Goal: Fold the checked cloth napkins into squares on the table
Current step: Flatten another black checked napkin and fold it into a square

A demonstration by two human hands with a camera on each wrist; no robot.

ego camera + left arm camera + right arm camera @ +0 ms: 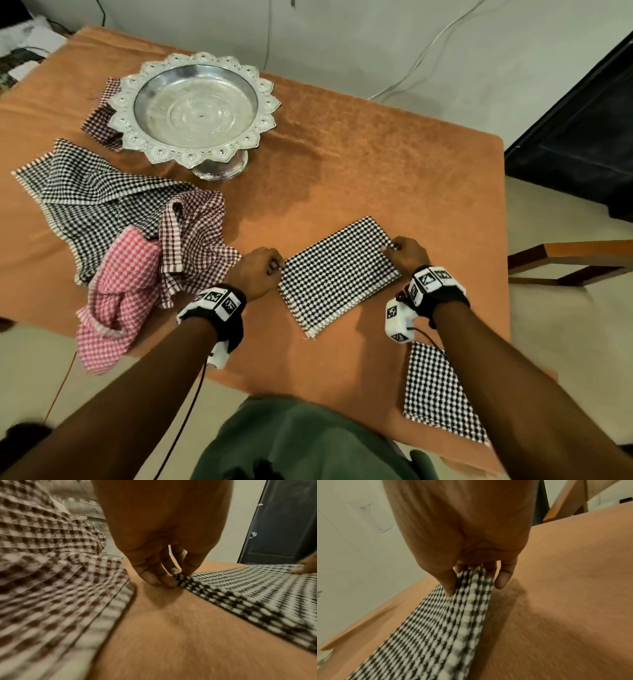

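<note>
Hands at work on orange-covered table (342,164) | left hand (255,270) and right hand (406,255) each pinch a corner of the half-folded black-and-white checked cloth napkin (337,274), apparently to square it | finished folded square (440,394) near right forearm.

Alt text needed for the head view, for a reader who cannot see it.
Left hand and right hand pinch opposite ends of a half-folded black-and-white napkin on an orange table. Unfolded napkins and a silver bowl lie beyond.
</note>
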